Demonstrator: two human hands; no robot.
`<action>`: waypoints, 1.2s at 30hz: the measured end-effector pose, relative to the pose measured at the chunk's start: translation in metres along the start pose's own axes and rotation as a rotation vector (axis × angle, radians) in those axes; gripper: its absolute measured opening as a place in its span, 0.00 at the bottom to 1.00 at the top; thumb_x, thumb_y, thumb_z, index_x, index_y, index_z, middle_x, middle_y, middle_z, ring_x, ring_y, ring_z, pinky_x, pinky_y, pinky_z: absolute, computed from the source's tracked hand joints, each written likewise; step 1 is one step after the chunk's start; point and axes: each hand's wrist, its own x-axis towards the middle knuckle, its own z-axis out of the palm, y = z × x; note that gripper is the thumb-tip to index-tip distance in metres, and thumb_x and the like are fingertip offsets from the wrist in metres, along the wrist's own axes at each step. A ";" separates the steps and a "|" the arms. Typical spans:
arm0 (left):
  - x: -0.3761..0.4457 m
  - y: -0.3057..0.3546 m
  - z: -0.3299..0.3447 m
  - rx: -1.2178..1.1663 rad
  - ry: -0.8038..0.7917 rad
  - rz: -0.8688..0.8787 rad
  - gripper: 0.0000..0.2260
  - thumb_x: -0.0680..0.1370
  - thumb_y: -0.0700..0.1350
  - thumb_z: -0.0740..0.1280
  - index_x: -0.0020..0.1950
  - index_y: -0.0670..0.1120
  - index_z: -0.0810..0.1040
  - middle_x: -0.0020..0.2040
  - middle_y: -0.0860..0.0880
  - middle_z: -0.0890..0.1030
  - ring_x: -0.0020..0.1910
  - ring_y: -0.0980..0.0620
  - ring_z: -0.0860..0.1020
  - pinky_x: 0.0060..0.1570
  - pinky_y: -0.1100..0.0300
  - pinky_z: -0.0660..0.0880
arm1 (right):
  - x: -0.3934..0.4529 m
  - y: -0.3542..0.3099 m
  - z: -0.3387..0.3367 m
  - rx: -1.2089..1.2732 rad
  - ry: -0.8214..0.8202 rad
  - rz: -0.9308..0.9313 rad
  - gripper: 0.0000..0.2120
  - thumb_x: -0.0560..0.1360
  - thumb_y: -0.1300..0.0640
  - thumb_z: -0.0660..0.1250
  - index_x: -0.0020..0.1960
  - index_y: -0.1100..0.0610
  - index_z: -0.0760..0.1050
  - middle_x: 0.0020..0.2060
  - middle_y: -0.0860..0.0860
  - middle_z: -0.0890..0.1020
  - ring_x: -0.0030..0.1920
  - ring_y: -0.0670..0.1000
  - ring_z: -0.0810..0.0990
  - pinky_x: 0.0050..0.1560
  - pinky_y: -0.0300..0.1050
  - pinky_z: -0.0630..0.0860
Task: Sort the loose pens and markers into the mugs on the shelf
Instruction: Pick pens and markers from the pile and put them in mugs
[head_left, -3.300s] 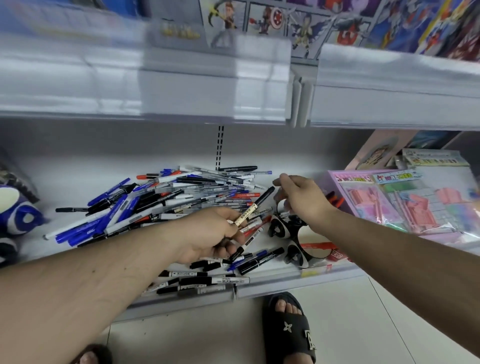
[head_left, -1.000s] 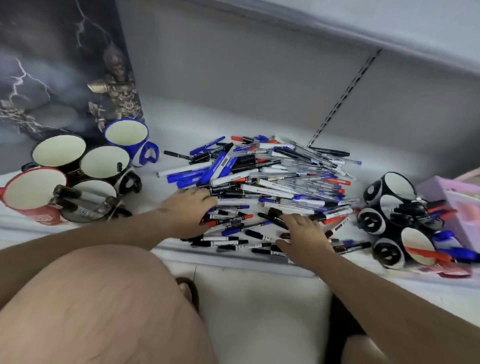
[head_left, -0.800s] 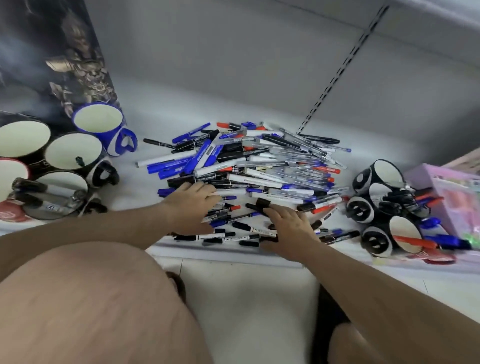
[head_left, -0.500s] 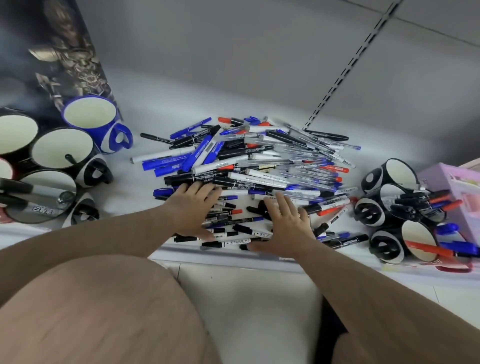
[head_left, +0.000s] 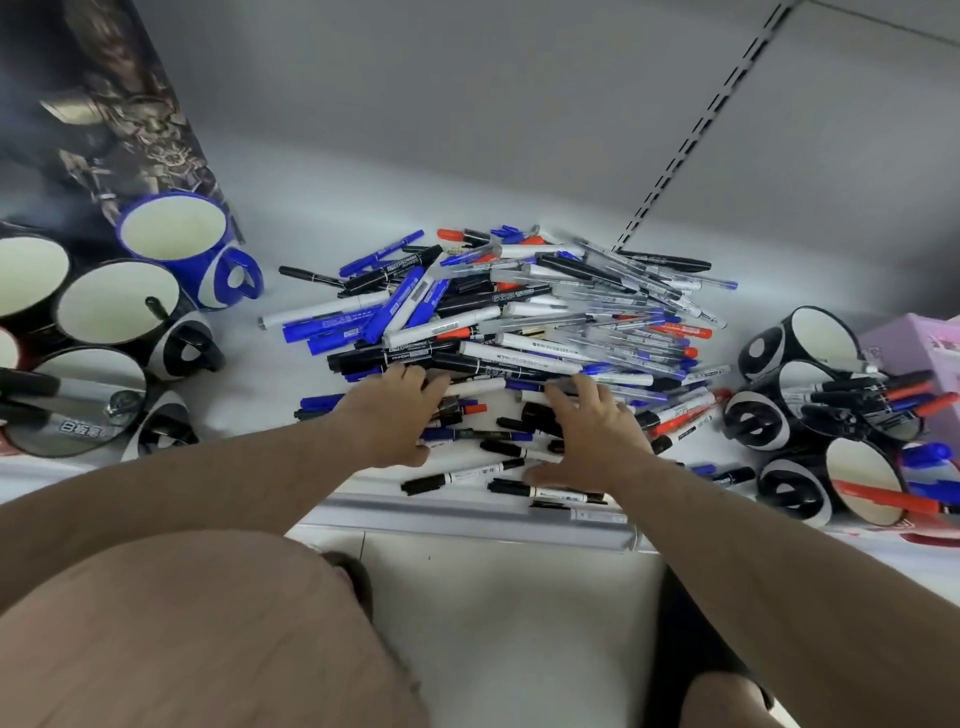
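A big pile of loose pens and markers (head_left: 519, 317), blue, black, red and white, covers the middle of the white shelf (head_left: 291, 374). My left hand (head_left: 395, 415) lies flat on the pile's near edge, fingers spread over black markers. My right hand (head_left: 592, 431) rests beside it, fingers spread on other markers. Neither hand grips anything. At the left stand a blue mug (head_left: 182, 244) and black-and-white mugs (head_left: 119, 306), one holding markers (head_left: 78, 400). Three black-and-white mugs (head_left: 810, 338) at the right hold red, blue and black pens.
A dark poster (head_left: 104, 119) leans behind the left mugs. A pink box (head_left: 919, 353) sits at the far right. The shelf's front rail (head_left: 467, 512) runs below my hands. My knees and the tiled floor (head_left: 493, 623) fill the foreground.
Both hands have slid a little deeper onto the pile and flattened, fingers spreading. The view has come closer and lower to the shelf.
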 end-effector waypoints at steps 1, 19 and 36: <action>-0.002 0.003 0.000 0.021 0.012 0.000 0.40 0.76 0.57 0.67 0.79 0.45 0.48 0.71 0.43 0.65 0.66 0.44 0.69 0.59 0.51 0.73 | 0.000 -0.001 0.002 -0.013 -0.004 -0.008 0.57 0.60 0.21 0.65 0.78 0.50 0.51 0.72 0.55 0.58 0.71 0.60 0.63 0.68 0.59 0.69; 0.000 -0.017 -0.029 -0.104 0.031 -0.072 0.14 0.76 0.37 0.62 0.61 0.46 0.71 0.55 0.46 0.78 0.51 0.44 0.78 0.41 0.55 0.72 | -0.018 -0.011 0.002 0.044 0.109 0.022 0.42 0.74 0.28 0.56 0.79 0.51 0.51 0.75 0.54 0.56 0.74 0.58 0.59 0.73 0.56 0.58; -0.043 0.002 -0.182 -1.202 -0.241 -0.064 0.09 0.71 0.32 0.71 0.49 0.31 0.77 0.35 0.39 0.80 0.35 0.45 0.78 0.36 0.57 0.76 | -0.102 0.000 -0.137 0.994 0.135 0.089 0.26 0.79 0.39 0.60 0.70 0.55 0.70 0.53 0.51 0.81 0.44 0.50 0.84 0.46 0.44 0.80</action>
